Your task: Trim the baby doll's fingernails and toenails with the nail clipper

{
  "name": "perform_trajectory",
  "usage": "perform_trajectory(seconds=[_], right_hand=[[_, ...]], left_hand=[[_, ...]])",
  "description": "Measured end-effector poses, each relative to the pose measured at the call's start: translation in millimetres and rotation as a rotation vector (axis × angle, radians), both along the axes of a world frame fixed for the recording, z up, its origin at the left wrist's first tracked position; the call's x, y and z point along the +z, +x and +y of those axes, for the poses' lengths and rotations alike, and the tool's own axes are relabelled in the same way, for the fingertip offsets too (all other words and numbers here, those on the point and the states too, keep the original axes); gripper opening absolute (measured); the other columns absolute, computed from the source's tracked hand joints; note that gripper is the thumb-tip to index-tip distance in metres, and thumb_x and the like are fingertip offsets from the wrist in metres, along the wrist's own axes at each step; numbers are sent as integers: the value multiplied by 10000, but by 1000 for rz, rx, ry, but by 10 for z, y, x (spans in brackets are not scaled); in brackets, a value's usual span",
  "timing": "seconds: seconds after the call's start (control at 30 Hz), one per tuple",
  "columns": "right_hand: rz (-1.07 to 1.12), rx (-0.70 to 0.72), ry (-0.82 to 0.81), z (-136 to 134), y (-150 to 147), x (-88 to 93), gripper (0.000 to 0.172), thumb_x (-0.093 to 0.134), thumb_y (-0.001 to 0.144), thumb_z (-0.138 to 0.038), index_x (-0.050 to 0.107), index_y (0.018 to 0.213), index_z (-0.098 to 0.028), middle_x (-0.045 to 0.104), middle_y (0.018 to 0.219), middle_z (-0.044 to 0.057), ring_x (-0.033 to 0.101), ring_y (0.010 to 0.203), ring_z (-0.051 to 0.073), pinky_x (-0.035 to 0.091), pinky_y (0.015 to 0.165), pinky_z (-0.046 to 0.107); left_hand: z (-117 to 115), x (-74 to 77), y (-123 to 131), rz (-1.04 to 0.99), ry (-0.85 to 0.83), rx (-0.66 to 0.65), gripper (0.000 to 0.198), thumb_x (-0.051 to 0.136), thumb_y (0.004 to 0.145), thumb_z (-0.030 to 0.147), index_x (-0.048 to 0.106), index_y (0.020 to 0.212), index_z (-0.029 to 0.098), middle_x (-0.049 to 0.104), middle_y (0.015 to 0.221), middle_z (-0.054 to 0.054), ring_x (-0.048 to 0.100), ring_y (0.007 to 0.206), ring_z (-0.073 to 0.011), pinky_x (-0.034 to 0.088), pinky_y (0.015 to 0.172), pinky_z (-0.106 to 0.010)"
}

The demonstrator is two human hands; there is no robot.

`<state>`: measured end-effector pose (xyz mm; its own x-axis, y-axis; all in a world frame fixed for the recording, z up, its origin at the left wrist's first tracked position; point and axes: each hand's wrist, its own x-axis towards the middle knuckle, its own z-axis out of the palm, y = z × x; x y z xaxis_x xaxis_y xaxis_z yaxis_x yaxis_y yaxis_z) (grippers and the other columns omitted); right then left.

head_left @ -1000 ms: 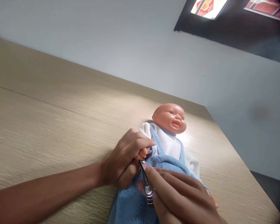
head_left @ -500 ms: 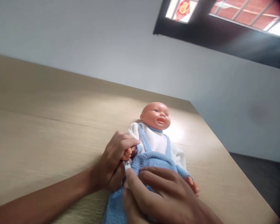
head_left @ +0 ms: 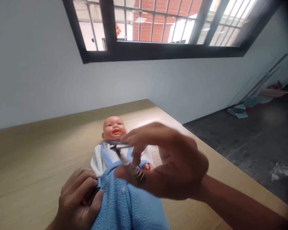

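A baby doll (head_left: 121,191) in blue fleece overalls and a white top lies on its back on the wooden table (head_left: 38,153). My left hand (head_left: 78,198) is curled at the blue cuff on the doll's left-side arm in view; the doll's hand there is mostly hidden in my fingers. Raised over the doll's chest, my right hand (head_left: 168,163) grips a metal nail clipper (head_left: 128,164) between thumb and fingers. The clipper's lever stands away from its body, and motion blurs it slightly. The doll's other hand (head_left: 147,166) shows partly behind my right hand.
A pale wall with a dark-framed, barred window (head_left: 156,51) rises behind the table. Beyond the table's right edge is a dark floor (head_left: 220,137) with a dustpan (head_left: 238,111), a long pole and a crumpled clear plastic piece (head_left: 282,171).
The view has swung right and up, showing more window and floor. My right hand has lifted the nail clipper away from the doll's hand, and its lever now stands apart. My left hand stays beside the doll.
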<state>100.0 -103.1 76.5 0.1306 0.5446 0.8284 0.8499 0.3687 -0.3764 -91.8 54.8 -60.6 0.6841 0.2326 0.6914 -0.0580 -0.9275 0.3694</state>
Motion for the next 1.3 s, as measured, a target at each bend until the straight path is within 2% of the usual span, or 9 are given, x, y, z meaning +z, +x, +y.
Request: perform_trajectory(seconds=[0.13, 0.27, 0.47, 0.6, 0.7, 0.83, 0.9, 1.07, 1.3], right_hand=[[488, 116, 19, -295, 138, -125, 288, 757, 822, -152, 559, 1018, -227, 667, 913, -35, 604, 485, 48, 522, 446, 194], [576, 1, -104, -611, 188, -538, 244, 724, 865, -217, 550, 1036, -224, 608, 663, -81, 654, 570, 94, 536, 513, 201], [629, -121, -84, -702, 204, -912, 263, 714, 889, -329, 551, 1060, -212, 659, 718, -41, 696, 664, 130, 547, 558, 238], [630, -120, -53, -651, 186, -993, 306, 724, 884, -361, 546, 1085, -214, 715, 882, 4, 726, 673, 141, 595, 617, 282], [612, -129, -27, -649, 178, -1069, 352, 727, 887, -376, 509, 1117, -222, 733, 978, 30, 738, 667, 143, 620, 644, 295], [546, -131, -49, -679, 189, -1142, 354, 715, 914, -340, 485, 1161, -233, 753, 973, 32, 741, 657, 136, 633, 645, 283], [508, -122, -64, -694, 203, -1156, 354, 716, 918, -331, 495, 1180, -238, 755, 974, 32, 744, 674, 136, 642, 668, 292], [421, -85, -56, -649, 252, -1152, 378, 723, 916, -313, 501, 1216, -250, 723, 1054, 41, 761, 906, 172, 657, 833, 359], [274, -61, -109, -556, 258, -1039, 415, 729, 907, -270, 500, 1253, -253, 700, 1067, 27, 741, 933, 155, 649, 830, 305]], left_hand=[[-33, 9, -83, 37, 83, 84, 82, 625, 864, 157, 628, 899, 231, 685, 909, -51, 667, 804, -210, 564, 626, -313], [41, 48, -180, 74, 186, 98, 102, 625, 872, 189, 671, 945, 243, 721, 940, -47, 703, 866, -221, 581, 666, -306], [-120, 617, 80, 302, 272, 107, 156, 589, 931, 341, 667, 861, 226, 697, 841, -36, 641, 715, -210, 525, 653, -351], [-399, 881, 591, 461, 145, -44, 209, 505, 971, 305, 650, 1107, 238, 688, 1136, -70, 643, 1033, -263, 529, 897, -437], [-511, 880, 944, 543, 144, -199, 353, 502, 967, 228, 551, 1316, 242, 583, 1387, -96, 517, 1300, -292, 434, 1069, -509], [-505, 802, 1135, 705, 54, -356, 207, 451, 993, 182, 629, 1080, 239, 684, 1097, -33, 622, 1020, -227, 461, 984, -462], [-490, 758, 1126, 717, 27, -365, 197, 435, 1004, 182, 626, 1008, 231, 687, 1008, -14, 621, 929, -215, 440, 979, -475], [-498, 654, 1056, 615, 20, -308, 233, 370, 1040, 229, 592, 972, 207, 694, 1035, -36, 632, 1026, -237, 365, 1063, -538], [-499, 603, 1063, 565, 9, -287, 208, 399, 1018, 206, 588, 933, 207, 702, 972, -36, 655, 986, -243, 394, 1061, -560]])
